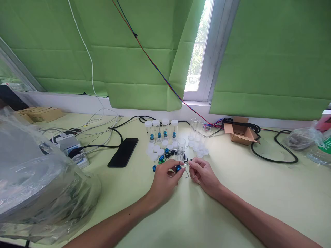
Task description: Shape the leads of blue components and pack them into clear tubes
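My left hand (165, 179) pinches a small round blue metal part (178, 168) with a thin dark stem rising from it. Close beside it, my right hand (203, 172) has thumb and forefinger closed on a thin metal rod (186, 164) that reaches toward the blue part; its exact kind is too small to tell. An L-shaped hex key (186, 174) shows on the table between the hands. Just beyond them stands an open clear tube (181, 144). Another blue part (154, 168) lies left of my left hand, near small green pieces (161, 161) and black pieces.
Several capped tubes (174, 129) with blue parts inside stand behind, near loose white caps (154, 156). Uncapped tubes (206, 134) stand right of them. A black phone (123, 153), power strip (73, 148), plastic-wrapped bundle (46, 179), cardboard box (240, 133) and black cable (274, 160) surround the work area.
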